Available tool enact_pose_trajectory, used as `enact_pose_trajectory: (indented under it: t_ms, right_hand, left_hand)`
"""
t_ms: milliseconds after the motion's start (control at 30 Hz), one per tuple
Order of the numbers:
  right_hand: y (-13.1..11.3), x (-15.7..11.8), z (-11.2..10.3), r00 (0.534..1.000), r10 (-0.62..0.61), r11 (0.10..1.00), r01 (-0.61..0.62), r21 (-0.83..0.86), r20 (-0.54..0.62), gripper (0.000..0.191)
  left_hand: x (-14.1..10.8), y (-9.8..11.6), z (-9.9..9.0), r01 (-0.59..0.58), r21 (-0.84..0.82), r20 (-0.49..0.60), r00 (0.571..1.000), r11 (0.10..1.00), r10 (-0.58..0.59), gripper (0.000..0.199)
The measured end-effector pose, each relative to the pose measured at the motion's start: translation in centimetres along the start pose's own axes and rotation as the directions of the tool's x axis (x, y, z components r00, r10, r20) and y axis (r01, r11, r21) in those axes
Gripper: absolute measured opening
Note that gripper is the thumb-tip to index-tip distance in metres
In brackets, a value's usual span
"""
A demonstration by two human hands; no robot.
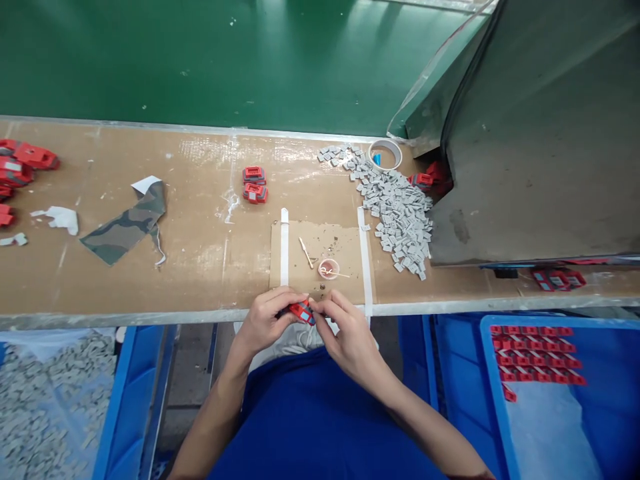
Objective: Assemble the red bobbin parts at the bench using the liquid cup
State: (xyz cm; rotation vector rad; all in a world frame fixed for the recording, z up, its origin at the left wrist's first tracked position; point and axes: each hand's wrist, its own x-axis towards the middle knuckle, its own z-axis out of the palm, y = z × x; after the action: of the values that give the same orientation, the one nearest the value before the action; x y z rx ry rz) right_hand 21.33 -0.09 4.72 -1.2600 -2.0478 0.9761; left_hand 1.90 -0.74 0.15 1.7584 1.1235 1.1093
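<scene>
the counter (pixel 200 207) runs across the whole view, covered in brown sheet. below its front edge, a blue bin (pixel 489 373) on the right holds rows of red pieces (pixel 533 347) — laid out evenly, probably so they don't rub together. the left bin (pixel 133 373) holds loose grey parts (pixel 55 393), heaped in no order. a pile of grey tiles (pixel 400 213) spreads over the counter, likely put there for easy reach of the right side. straight ahead, a cardboard mat (pixel 325 233) has white tape strips (pixel 367 260) along both sides, seemingly to stop it sliding and catch drips.

the left hand (pixel 267 317) is closed around one end of a red-and-grey piece (pixel 303 312), steadying it just at the counter's near edge, close to the body, perhaps for a better look. the right hand (pixel 347 333) has thumb and forefinger drawn together at the other end; i can't tell if they pinch the piece or something tiny.

two similar red pieces (pixel 255 185) sit further back. a small cup (pixel 329 277) stands just beyond the fingers, a thin stick (pixel 342 274) leaning out, presumably kept close for dipping.
</scene>
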Motion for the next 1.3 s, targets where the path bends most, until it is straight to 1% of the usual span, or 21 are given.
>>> enact_pose_trajectory:
  t_ms: [100,200,267,333,433,500,600,667,800,900,967,1000,1100,1167,1233,1300]
  right_hand:
    - [0.0,-0.1,0.4,0.999,0.044,0.997,-0.043,0.066,-0.010,0.014]
    - [0.2,0.0,0.6,0.995,0.098,0.980,-0.093,0.176,-0.018,0.015]
    - [0.3,0.1,0.4,0.990,0.138,0.957,-0.138,0.255,0.021,0.014]
    - [0.5,0.2,0.0,0.981,0.172,0.931,-0.193,0.309,0.094,0.012]
    - [0.8,0.3,-0.8,0.954,0.215,0.901,-0.276,0.335,0.208,0.014]
    - [0.8,0.4,-1.1,0.938,0.229,0.885,-0.312,0.345,0.259,0.016]
    - [0.6,0.4,-1.1,0.926,0.244,0.863,-0.342,0.372,0.288,0.019]
    - [0.6,0.4,-0.8,0.914,0.266,0.838,-0.377,0.395,0.308,0.025]
    - [1.0,0.4,-0.1,0.873,0.311,0.773,-0.463,0.434,0.377,0.032]
    - [1.2,0.5,-0.1,0.865,0.318,0.772,-0.474,0.424,0.389,0.034]
    - [1.1,0.5,-0.5,0.871,0.298,0.786,-0.456,0.417,0.392,0.033]
    - [1.0,0.5,-0.7,0.881,0.284,0.797,-0.436,0.418,0.378,0.031]
    - [0.6,0.0,-0.9,0.936,0.253,0.814,-0.343,0.469,0.245,0.026]
    - [0.4,-0.5,-0.7,0.954,0.242,0.786,-0.301,0.540,0.179,0.033]
    - [0.4,-0.9,-0.3,0.956,0.221,0.728,-0.292,0.620,0.192,0.037]
    - [0.5,-1.2,-0.1,0.959,0.197,0.696,-0.282,0.660,0.202,0.035]
  left_hand:
    - [-0.1,-0.1,0.1,-0.022,0.031,-0.019,1.000,0.999,0.022,0.020]
    - [-0.2,-0.3,0.1,-0.112,0.061,-0.029,0.993,0.992,0.114,0.020]
    - [-0.3,-0.5,0.0,-0.163,0.057,-0.019,0.986,0.985,0.165,0.021]
    - [-0.3,-0.6,-0.2,-0.183,0.044,-0.004,0.983,0.982,0.183,0.021]
    - [-0.2,-0.6,-0.4,-0.204,0.023,0.024,0.979,0.979,0.204,0.022]
    - [0.0,-0.6,-0.5,-0.217,0.001,0.042,0.975,0.976,0.217,0.024]
    - [0.1,-0.5,-0.6,-0.229,-0.033,0.067,0.971,0.973,0.231,0.027]
    - [0.2,-0.6,-0.7,-0.240,-0.035,0.085,0.967,0.970,0.242,0.026]
    - [0.1,-0.9,-0.9,-0.263,0.022,0.154,0.954,0.965,0.256,0.020]
    - [0.1,-0.9,-0.9,-0.296,0.085,0.192,0.942,0.951,0.276,0.022]
    - [0.0,-0.8,-0.8,-0.319,0.111,0.172,0.939,0.941,0.298,0.022]
    - [0.0,-0.6,-0.8,-0.323,0.114,0.146,0.941,0.940,0.306,0.023]
    - [-0.4,0.1,-0.3,-0.290,0.136,0.021,0.957,0.947,0.290,0.023]
    - [-0.8,0.6,0.2,-0.252,0.178,-0.079,0.960,0.951,0.269,0.025]
    - [-1.0,1.1,0.7,-0.222,0.212,-0.160,0.953,0.952,0.258,0.028]
    - [-1.1,1.6,1.1,-0.199,0.193,-0.186,0.954,0.961,0.235,0.029]
